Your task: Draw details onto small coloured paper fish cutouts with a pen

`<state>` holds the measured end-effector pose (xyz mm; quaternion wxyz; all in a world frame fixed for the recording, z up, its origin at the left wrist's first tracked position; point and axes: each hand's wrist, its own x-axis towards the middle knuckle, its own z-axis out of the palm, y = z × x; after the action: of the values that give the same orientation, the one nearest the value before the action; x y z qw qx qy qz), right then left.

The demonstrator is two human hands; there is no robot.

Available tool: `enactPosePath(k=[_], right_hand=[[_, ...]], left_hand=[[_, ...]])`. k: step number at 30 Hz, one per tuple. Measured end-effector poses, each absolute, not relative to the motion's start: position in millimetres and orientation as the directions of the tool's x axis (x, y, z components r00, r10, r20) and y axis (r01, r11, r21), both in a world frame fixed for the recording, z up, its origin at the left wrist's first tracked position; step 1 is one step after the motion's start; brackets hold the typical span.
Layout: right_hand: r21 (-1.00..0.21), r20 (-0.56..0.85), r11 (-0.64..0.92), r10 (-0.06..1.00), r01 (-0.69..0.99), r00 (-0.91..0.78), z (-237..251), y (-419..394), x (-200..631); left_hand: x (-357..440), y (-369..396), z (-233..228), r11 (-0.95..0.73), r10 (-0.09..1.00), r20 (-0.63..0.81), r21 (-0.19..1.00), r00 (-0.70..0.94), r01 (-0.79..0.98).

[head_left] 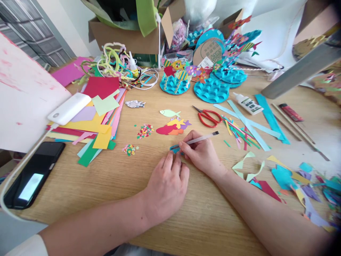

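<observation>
Near-left of the scissors [204,112], the unclenched left hand [167,186] apparently steadies blue paper [174,148] against slipping under the pen [203,137] the right hand [201,154] grips.

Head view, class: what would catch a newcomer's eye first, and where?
Likely the right hand, near the centre, holding a pen at a small blue piece, which the left hand touches. Just beyond lie bright paper fish; behind them sit vivid blue textured bases.

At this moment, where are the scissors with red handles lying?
In the head view, the red-handled scissors lie just right of the middle, beyond the right hand, between the stacked paper fish and the thin paper strips.
</observation>
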<state>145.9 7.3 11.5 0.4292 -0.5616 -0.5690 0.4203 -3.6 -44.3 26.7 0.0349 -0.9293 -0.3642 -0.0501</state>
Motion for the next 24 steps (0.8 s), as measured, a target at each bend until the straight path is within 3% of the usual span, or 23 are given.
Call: enactPosePath(k=[24], right_hand=[[-0.968, 0.023, 0.019, 1.0, 0.249, 0.017, 8.6, 8.2, 145.4]], left_hand=[[-4.6, -44.8, 25.3, -0.733, 0.672, 0.123, -0.035, 0.731, 0.679]])
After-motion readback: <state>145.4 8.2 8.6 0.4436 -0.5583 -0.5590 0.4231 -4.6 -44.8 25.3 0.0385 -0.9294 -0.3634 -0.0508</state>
